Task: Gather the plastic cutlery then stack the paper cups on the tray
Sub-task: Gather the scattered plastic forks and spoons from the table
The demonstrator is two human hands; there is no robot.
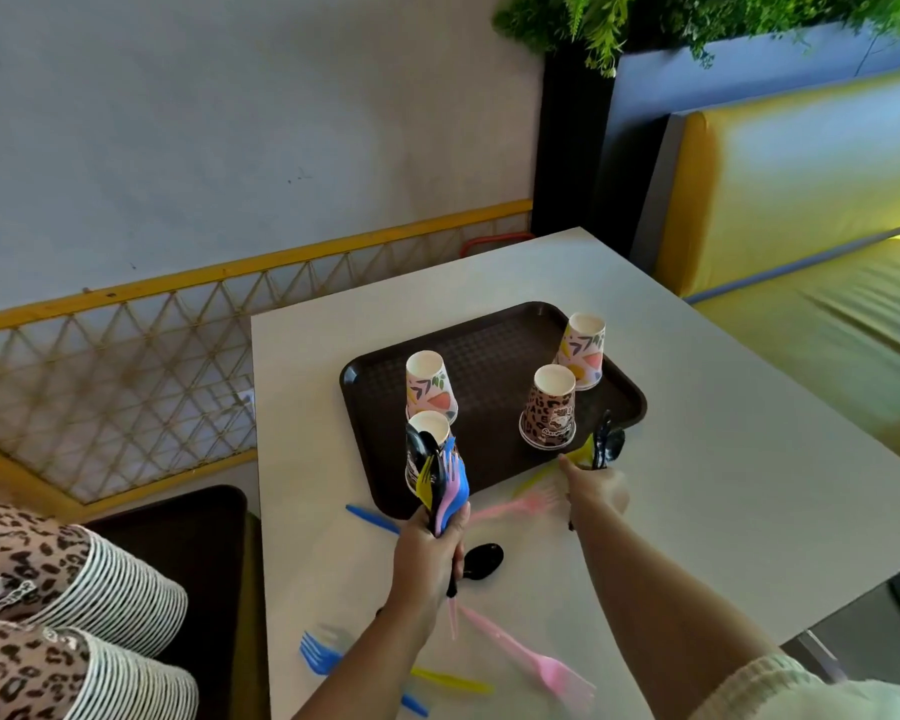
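A person's left hand (427, 545) grips a fanned bundle of plastic cutlery (440, 480), fingers curled tight round the handles, at the near edge of a dark brown tray (494, 350) on a white table (697, 459). The right hand (596, 488) reaches to the tray's near right corner, clutching black and yellow pieces (601, 446); motion blur hides how its fingers lie.

Four paper cups stand upside down and unstacked on the tray: two floral cups (430, 384) (583, 350), a leopard-print cup (549, 407) whose lettering is too small to read, and a fourth cup (430, 428) half hidden behind the bundle.

Loose cutlery still lies on the table: a blue knife (372, 518), a black spoon (481, 561), pink forks (520, 506) (536, 662), a blue fork (318, 657) and a yellow piece (453, 682).

Sleeves of spare leopard-print cups (48, 605) lie at lower left beside a second dark tray (193, 537). A yellow bench (801, 200) and greenery (697, 18) back the table.
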